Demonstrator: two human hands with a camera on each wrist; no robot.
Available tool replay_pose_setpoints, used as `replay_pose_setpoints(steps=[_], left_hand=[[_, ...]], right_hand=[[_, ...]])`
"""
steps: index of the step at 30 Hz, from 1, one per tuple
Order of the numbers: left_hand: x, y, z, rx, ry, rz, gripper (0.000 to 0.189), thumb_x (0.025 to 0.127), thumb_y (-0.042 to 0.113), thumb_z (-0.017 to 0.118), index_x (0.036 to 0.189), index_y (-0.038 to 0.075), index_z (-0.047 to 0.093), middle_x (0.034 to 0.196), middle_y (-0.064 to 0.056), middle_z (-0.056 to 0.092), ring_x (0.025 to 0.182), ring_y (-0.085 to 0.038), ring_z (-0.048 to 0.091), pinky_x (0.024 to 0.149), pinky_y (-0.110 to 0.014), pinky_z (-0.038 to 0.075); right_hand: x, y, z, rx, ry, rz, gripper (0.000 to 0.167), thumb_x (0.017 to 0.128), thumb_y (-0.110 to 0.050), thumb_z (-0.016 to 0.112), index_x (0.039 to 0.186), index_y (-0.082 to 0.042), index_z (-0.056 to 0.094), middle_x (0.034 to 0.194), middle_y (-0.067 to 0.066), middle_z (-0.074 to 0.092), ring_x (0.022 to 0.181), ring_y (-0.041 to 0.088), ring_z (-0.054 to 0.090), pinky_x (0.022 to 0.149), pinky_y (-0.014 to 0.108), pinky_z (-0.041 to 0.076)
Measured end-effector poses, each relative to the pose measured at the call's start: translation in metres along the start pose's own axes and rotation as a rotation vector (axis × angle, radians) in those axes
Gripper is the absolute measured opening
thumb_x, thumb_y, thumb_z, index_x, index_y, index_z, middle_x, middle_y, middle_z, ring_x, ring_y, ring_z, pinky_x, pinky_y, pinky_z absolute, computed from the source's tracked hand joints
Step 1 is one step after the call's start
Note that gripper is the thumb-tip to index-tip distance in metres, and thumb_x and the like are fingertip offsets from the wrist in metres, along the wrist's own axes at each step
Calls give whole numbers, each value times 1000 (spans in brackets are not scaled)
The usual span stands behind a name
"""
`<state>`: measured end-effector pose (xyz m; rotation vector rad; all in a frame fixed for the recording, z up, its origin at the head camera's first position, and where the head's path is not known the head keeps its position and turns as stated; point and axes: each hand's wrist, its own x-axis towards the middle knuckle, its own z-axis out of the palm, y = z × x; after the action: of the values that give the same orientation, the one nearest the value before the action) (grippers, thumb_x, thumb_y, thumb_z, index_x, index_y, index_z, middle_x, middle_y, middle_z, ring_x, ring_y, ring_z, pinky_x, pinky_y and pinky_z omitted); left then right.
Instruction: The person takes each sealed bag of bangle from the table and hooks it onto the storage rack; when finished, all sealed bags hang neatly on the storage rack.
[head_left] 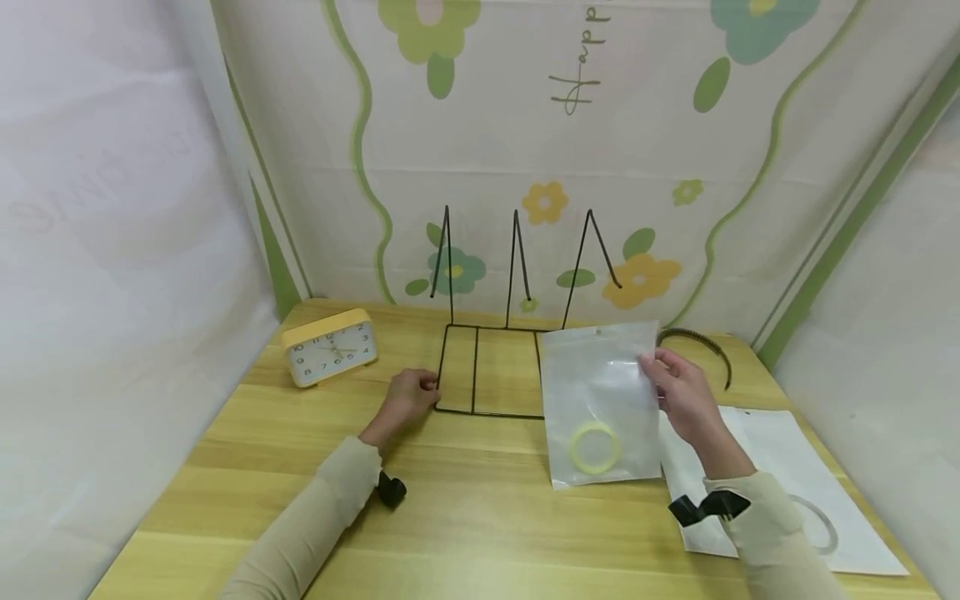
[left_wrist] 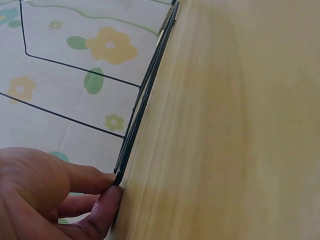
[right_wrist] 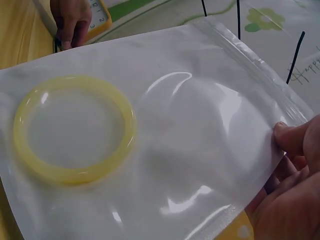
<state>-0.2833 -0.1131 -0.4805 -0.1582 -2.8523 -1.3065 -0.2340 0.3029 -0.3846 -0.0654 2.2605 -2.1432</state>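
My right hand (head_left: 684, 398) pinches the upper right edge of a clear-fronted zip bag (head_left: 600, 383), thumb in front and fingers behind. Inside the bag, near its bottom, lies a pale yellow bangle (right_wrist: 75, 172). The bag hangs upright over the right part of a black wire rack (head_left: 474, 371) and hides that part. At the rack's front left corner my left hand (head_left: 408, 396) grips the thin wire of the base between thumb and fingers, low at the tabletop. Three bent wire hooks (head_left: 516, 250) rise from the rack's back bar.
A yellow alarm clock (head_left: 330, 348) stands at the back left. On the right, another white bag (head_left: 795, 467) lies flat with a pale ring (head_left: 828, 533) in it, partly under my right forearm. A dark braided headband (head_left: 708, 340) lies behind it. Printed curtains enclose the wooden table (head_left: 450, 517).
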Motion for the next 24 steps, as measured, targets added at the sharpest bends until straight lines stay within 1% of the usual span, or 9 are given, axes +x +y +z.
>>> replay_pose_setpoints(steps=[4,7,12,17,24], left_hand=[[0,0,0,9,-4,-1,37,86,7,72,122,-1,66,102,-10,71,97,-23,66,84,-38,55],[0,1,0,-10,-9,-11,37,86,6,72,122,-2,65,103,-11,70,98,-23,65,85,-38,55],[-2,2,1,-12,0,-3,37,86,5,70,121,-4,65,103,-12,70,96,-24,65,83,-36,55],[0,2,3,-21,-3,3,35,85,5,71,120,-3,67,102,-11,70,96,-23,65,83,-38,55],[3,0,7,-1,-11,26,33,86,7,73,118,-2,68,99,-9,71,91,-20,66,79,-35,55]], right_hand=[[9,-2,17,38,-51,11,11,98,-30,59,102,-20,63,84,-6,68,75,9,65,65,26,54],[14,-3,30,44,-93,19,12,99,-30,58,103,-20,63,86,-6,69,77,10,66,66,27,55],[21,-6,53,67,-153,4,12,100,-28,57,105,-19,63,86,-4,70,76,10,66,65,27,55],[26,-10,75,60,-198,-9,12,100,-27,56,104,-17,61,86,-4,68,74,10,64,64,26,54],[30,-17,101,57,-224,-3,17,100,-30,57,106,-15,61,89,-3,68,78,11,65,66,28,55]])
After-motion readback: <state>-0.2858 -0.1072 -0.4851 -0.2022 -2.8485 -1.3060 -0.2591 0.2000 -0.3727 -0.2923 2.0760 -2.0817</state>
